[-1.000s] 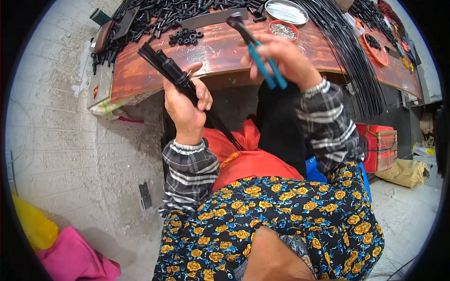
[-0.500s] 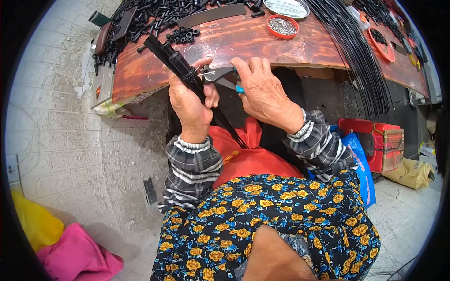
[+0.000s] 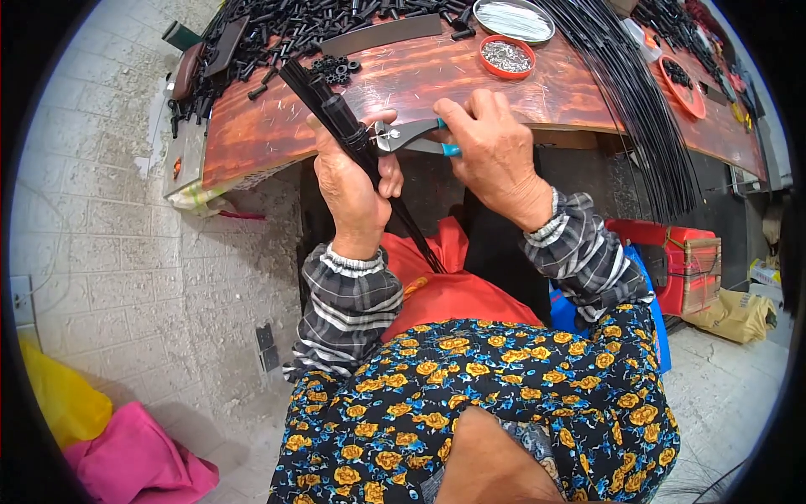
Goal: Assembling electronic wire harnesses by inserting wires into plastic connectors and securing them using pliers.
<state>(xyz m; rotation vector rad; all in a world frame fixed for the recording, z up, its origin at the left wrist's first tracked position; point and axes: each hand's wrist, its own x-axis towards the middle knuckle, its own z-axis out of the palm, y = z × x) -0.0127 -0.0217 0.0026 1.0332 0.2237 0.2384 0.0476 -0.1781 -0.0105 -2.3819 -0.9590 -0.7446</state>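
My left hand (image 3: 353, 193) is closed around a bundle of thin black rods (image 3: 403, 220) that look like umbrella ribs. The bundle slants from the table's edge down toward my lap, with a black plastic collar (image 3: 337, 113) near its upper end. In my right hand (image 3: 495, 151) is a pair of pliers (image 3: 413, 133) with teal grips, the handles somewhat apart. Its jaws meet the bundle's side beside my left thumb, where a thin bright wire shows. Whether the jaws grip the wire is too small to tell.
Ahead, the reddish wooden table (image 3: 277, 126) holds black plastic parts (image 3: 285, 34), a red dish of small metal pieces (image 3: 506, 57) and a dish of white strips (image 3: 514, 18). Long black rods (image 3: 646, 134) hang over its edge. A red stool (image 3: 688, 260) stands at the right.
Both hands have shifted slightly right, carrying the bundle and pliers along. The pliers have turned, so both teal grips now show.
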